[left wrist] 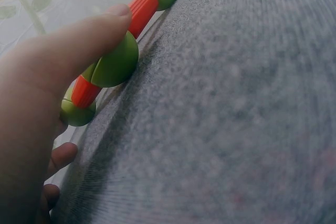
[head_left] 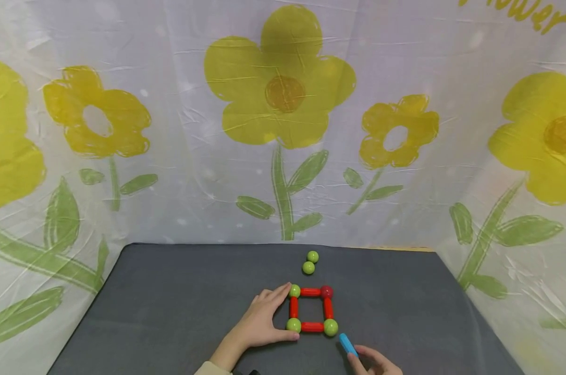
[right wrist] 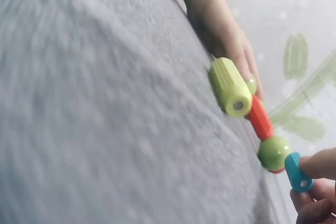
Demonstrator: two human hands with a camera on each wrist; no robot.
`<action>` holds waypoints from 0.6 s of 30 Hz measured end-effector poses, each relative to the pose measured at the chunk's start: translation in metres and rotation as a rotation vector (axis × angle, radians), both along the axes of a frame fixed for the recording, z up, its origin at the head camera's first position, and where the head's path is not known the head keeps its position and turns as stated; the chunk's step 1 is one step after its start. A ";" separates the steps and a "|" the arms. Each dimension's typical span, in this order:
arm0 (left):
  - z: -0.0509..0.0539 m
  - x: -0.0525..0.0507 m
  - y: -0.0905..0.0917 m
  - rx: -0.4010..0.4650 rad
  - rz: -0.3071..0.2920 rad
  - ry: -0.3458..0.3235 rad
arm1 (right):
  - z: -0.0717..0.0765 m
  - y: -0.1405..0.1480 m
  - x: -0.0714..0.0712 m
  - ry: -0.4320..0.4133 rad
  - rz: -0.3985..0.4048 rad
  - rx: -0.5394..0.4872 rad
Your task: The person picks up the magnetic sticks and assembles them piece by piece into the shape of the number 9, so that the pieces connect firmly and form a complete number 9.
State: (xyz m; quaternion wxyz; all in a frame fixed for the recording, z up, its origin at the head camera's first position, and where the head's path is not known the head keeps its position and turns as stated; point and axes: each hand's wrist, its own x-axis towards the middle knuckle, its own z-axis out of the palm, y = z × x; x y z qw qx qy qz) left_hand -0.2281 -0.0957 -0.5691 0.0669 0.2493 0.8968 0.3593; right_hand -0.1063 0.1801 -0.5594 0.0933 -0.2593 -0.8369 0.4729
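A square of red magnetic rods lies on the dark table, with green balls at three corners and a red ball at the far right one. My left hand spans its left side with fingers extended. Its thumb lies against the near-left green ball, and its fingertips touch the far-left ball. Between thumb and fingers, my right hand pinches a blue magnetic rod, slanted toward the near-right corner. In the head view a small gap separates rod and ball.
Two loose green balls sit beyond the square on the table. A yellow-green rod lies on the near side of the square in the right wrist view. A flower-printed cloth hangs around the table.
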 end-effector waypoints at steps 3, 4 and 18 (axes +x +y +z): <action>0.000 0.001 0.000 -0.007 0.001 0.008 | -0.003 -0.003 0.000 -0.015 -0.018 0.015; 0.000 0.001 0.001 -0.009 0.001 0.009 | -0.004 -0.004 0.000 -0.022 -0.023 0.021; 0.000 0.000 0.001 -0.022 0.005 0.025 | -0.006 -0.020 0.000 0.043 -0.048 0.037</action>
